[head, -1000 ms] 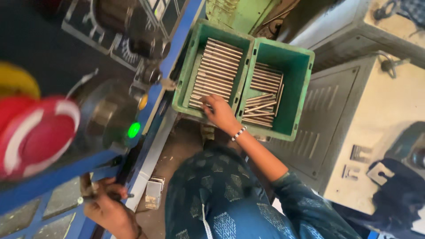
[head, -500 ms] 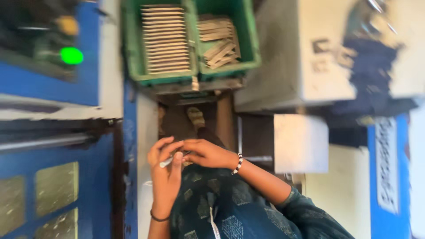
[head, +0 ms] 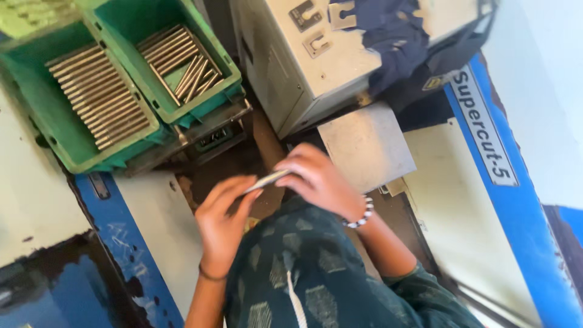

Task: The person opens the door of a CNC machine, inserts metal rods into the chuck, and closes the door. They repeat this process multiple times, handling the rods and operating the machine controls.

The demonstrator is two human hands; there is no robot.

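Both of my hands are raised in front of my patterned dark green clothing. Between them is a thin metal rod (head: 267, 180). My right hand (head: 317, 179), with a beaded bracelet at the wrist, grips one end. My left hand (head: 223, 220) touches the other end with its fingertips. Up and to the left stand two green bins: the left bin (head: 61, 155) holds a neat row of several metal rods, while in the right bin (head: 228, 67) some rods lie in a row and some lie loose.
A grey metal cabinet (head: 316, 73) with a dark blue cloth (head: 388, 30) draped on it stands at the top centre. A grey plate (head: 367, 146) juts out beside my right hand. Blue and white machine panels (head: 486, 140) lie to the right and lower left.
My right hand left the bins and came down to meet my left hand with a rod. The view has swung, so the bins now sit at the upper left.
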